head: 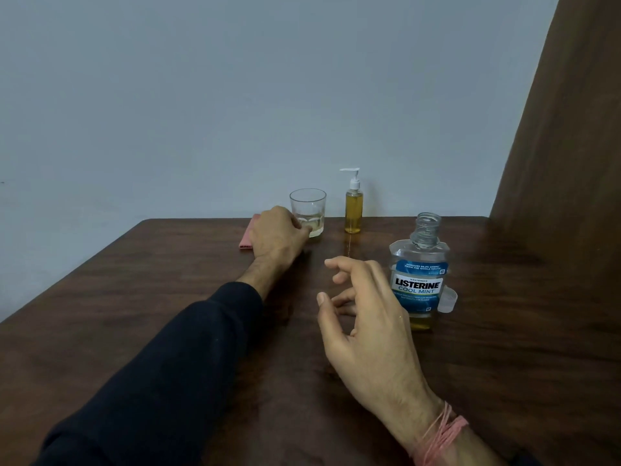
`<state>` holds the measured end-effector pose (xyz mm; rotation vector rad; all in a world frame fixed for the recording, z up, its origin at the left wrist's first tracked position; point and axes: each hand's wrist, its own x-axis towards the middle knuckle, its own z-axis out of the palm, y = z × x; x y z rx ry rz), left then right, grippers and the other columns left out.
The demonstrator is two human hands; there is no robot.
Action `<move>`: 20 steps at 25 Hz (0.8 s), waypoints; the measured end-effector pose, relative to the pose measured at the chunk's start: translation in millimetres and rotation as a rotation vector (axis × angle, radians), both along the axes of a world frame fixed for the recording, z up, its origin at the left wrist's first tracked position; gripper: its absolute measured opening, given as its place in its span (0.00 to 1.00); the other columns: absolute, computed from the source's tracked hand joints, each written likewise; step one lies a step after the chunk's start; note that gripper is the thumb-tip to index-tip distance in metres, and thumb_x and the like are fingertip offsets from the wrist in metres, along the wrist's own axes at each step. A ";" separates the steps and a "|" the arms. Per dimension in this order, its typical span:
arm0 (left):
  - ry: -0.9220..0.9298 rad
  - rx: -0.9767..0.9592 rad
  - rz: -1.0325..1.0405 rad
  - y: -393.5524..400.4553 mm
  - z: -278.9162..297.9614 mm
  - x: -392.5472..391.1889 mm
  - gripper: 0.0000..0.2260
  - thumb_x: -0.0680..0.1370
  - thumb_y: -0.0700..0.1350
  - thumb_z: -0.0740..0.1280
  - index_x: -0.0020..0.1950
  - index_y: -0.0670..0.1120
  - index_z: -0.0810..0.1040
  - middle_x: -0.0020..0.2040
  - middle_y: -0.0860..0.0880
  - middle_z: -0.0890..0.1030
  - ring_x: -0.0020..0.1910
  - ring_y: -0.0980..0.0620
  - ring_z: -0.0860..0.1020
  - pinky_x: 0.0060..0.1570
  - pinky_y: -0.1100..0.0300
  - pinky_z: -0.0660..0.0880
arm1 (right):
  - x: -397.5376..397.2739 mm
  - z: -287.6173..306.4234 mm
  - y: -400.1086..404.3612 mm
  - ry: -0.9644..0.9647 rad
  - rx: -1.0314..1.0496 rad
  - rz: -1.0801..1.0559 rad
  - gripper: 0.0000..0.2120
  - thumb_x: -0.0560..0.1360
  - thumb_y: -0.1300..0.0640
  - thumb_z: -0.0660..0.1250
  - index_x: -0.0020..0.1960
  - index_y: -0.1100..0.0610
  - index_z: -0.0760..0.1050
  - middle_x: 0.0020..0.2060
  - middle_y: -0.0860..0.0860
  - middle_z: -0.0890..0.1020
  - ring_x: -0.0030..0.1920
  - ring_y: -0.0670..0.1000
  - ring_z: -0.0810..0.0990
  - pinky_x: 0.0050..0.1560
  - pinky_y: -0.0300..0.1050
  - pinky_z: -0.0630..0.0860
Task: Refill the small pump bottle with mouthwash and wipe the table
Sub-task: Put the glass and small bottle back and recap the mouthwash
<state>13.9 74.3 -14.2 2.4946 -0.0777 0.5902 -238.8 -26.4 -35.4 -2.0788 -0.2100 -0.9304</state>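
A small pump bottle (pixel 353 210) of yellow liquid with a white pump stands upright at the table's far edge. Left of it is a clear glass (pixel 311 205) holding a little liquid; my left hand (pixel 277 235) wraps its lower left side. A pink cloth (pixel 247 237) lies behind that hand, mostly hidden. The mouthwash bottle (pixel 420 277) stands uncapped at the right, with a little yellow liquid at its bottom. Its clear cap (pixel 448 301) lies just to its right. My right hand (pixel 363 314) hovers beside the mouthwash bottle's left side, fingers spread, holding nothing.
The dark wooden table (pixel 168 280) runs up to a pale blue-grey wall. A brown curtain (pixel 564 129) hangs at the right, over the table's far right corner. A thin wet streak (pixel 350 245) lies on the wood in front of the pump bottle.
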 end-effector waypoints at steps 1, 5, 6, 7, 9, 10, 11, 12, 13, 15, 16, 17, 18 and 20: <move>0.011 0.021 0.020 3.5 -0.7 -0.2 0.12 0.78 0.57 0.77 0.43 0.50 0.91 0.31 0.56 0.79 0.30 0.59 0.71 0.30 0.61 0.62 | -0.6 0.4 0.2 -0.002 0.001 0.002 0.19 0.81 0.49 0.68 0.72 0.40 0.73 0.58 0.35 0.72 0.53 0.42 0.83 0.45 0.34 0.84; 0.071 0.021 0.021 6.3 -1.7 2.9 0.14 0.79 0.59 0.77 0.44 0.49 0.92 0.36 0.52 0.85 0.41 0.47 0.84 0.47 0.52 0.83 | 0.1 0.7 0.2 -0.009 -0.016 -0.011 0.18 0.81 0.48 0.68 0.71 0.40 0.73 0.58 0.36 0.72 0.52 0.42 0.83 0.44 0.38 0.85; 0.082 0.020 0.013 5.8 -1.1 4.3 0.15 0.79 0.60 0.77 0.46 0.49 0.92 0.38 0.51 0.88 0.45 0.46 0.86 0.50 0.51 0.82 | 0.4 0.5 0.2 -0.011 -0.020 -0.015 0.18 0.81 0.47 0.67 0.71 0.40 0.73 0.58 0.36 0.72 0.52 0.42 0.83 0.44 0.38 0.85; 0.076 0.022 0.005 5.1 -1.5 6.4 0.14 0.79 0.60 0.78 0.48 0.49 0.93 0.41 0.50 0.89 0.48 0.46 0.87 0.51 0.52 0.81 | 0.5 0.3 0.2 -0.012 -0.022 -0.015 0.18 0.81 0.47 0.67 0.71 0.40 0.73 0.58 0.36 0.72 0.52 0.42 0.83 0.45 0.38 0.85; 0.063 0.006 -0.011 2.7 -2.6 7.5 0.14 0.80 0.59 0.79 0.51 0.49 0.93 0.44 0.50 0.90 0.45 0.49 0.85 0.46 0.56 0.78 | 1.3 -1.0 0.3 -0.018 -0.033 -0.008 0.18 0.82 0.48 0.68 0.70 0.40 0.73 0.58 0.35 0.72 0.52 0.42 0.83 0.44 0.38 0.85; 0.056 -0.005 -0.021 1.4 -3.3 6.9 0.14 0.80 0.59 0.79 0.50 0.48 0.93 0.43 0.50 0.90 0.43 0.51 0.83 0.40 0.58 0.74 | 1.8 -1.8 -0.1 -0.022 -0.039 -0.008 0.18 0.82 0.49 0.69 0.70 0.40 0.73 0.58 0.35 0.72 0.52 0.42 0.83 0.44 0.38 0.85; 0.050 -0.016 -0.025 0.4 -4.7 7.8 0.13 0.80 0.58 0.79 0.49 0.48 0.93 0.43 0.51 0.90 0.42 0.51 0.84 0.35 0.60 0.70 | 2.3 -2.3 -0.4 -0.022 -0.043 -0.009 0.18 0.82 0.50 0.70 0.70 0.41 0.73 0.58 0.35 0.72 0.52 0.42 0.83 0.44 0.38 0.85; 0.045 -0.021 -0.024 0.9 -6.4 8.2 0.13 0.80 0.58 0.79 0.48 0.48 0.93 0.42 0.51 0.90 0.44 0.50 0.85 0.34 0.60 0.68 | 3.0 -3.1 -0.8 -0.021 -0.045 -0.011 0.18 0.82 0.51 0.70 0.70 0.41 0.73 0.58 0.35 0.72 0.52 0.42 0.83 0.44 0.38 0.85; 0.043 -0.021 -0.021 2.1 -7.2 6.9 0.13 0.80 0.58 0.79 0.48 0.48 0.92 0.42 0.52 0.89 0.45 0.49 0.86 0.35 0.59 0.69 | 3.7 -3.5 -1.5 -0.013 -0.047 -0.018 0.18 0.82 0.51 0.71 0.70 0.41 0.73 0.58 0.36 0.72 0.52 0.42 0.83 0.44 0.38 0.85; 0.033 -0.030 -0.035 4.8 -6.9 -4.1 0.11 0.78 0.57 0.79 0.53 0.51 0.92 0.42 0.56 0.87 0.47 0.52 0.84 0.40 0.58 0.72 | 3.6 -3.2 -1.3 -0.017 -0.045 -0.029 0.18 0.82 0.52 0.71 0.70 0.42 0.74 0.58 0.36 0.72 0.51 0.42 0.83 0.45 0.39 0.85; 0.023 -0.048 -0.078 5.7 -5.9 -12.7 0.11 0.78 0.57 0.80 0.55 0.52 0.91 0.43 0.57 0.87 0.48 0.53 0.84 0.44 0.57 0.76 | 3.1 -3.3 -0.9 -0.026 -0.052 -0.030 0.18 0.82 0.53 0.72 0.69 0.43 0.75 0.57 0.36 0.73 0.50 0.42 0.83 0.44 0.39 0.84; 0.020 -0.065 -0.146 5.6 -5.8 -21.8 0.12 0.78 0.56 0.80 0.58 0.53 0.89 0.44 0.58 0.87 0.50 0.54 0.86 0.49 0.55 0.80 | 1.9 -2.7 -0.8 -0.027 -0.062 -0.032 0.17 0.82 0.53 0.72 0.69 0.43 0.75 0.57 0.37 0.73 0.49 0.42 0.82 0.44 0.39 0.84; 0.023 -0.073 -0.242 4.9 -4.2 -33.9 0.12 0.79 0.56 0.81 0.59 0.54 0.88 0.45 0.57 0.88 0.51 0.53 0.87 0.53 0.53 0.83 | 1.0 -1.1 -1.4 -0.029 -0.079 -0.041 0.16 0.82 0.52 0.71 0.69 0.44 0.75 0.57 0.38 0.73 0.49 0.42 0.82 0.44 0.40 0.84; 0.055 -0.107 -0.469 5.5 -2.9 -58.4 0.13 0.78 0.55 0.81 0.60 0.54 0.86 0.46 0.56 0.89 0.51 0.54 0.88 0.57 0.48 0.86 | -0.7 4.9 -5.1 -0.036 -0.100 -0.058 0.14 0.82 0.51 0.71 0.67 0.45 0.76 0.54 0.39 0.74 0.46 0.42 0.81 0.42 0.42 0.84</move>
